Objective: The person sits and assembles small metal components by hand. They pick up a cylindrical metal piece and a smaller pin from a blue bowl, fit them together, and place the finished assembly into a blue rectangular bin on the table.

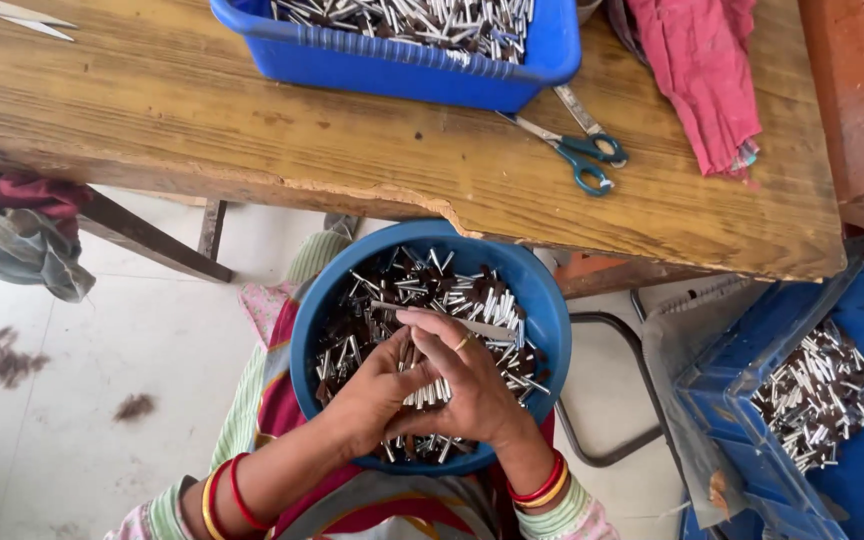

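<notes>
A round blue bowl (540,290) rests on my lap, filled with several small sticks that have silver metal ends and dark brown tips (422,285). Both hands are over the bowl's near side. My left hand (370,395) grips a small bunch of these sticks upright, fingers closed around them. My right hand (467,385) presses against the same bunch, thumb and fingers pinching the sticks, with a ring on one finger. Red and yellow bangles circle both wrists.
A worn wooden table (352,150) stands ahead, holding a blue tray (402,60) of similar sticks, teal-handled scissors (584,152) and a red cloth (702,70). A blue crate (732,400) with more sticks sits low at the right. Cloth (22,230) hangs at the left.
</notes>
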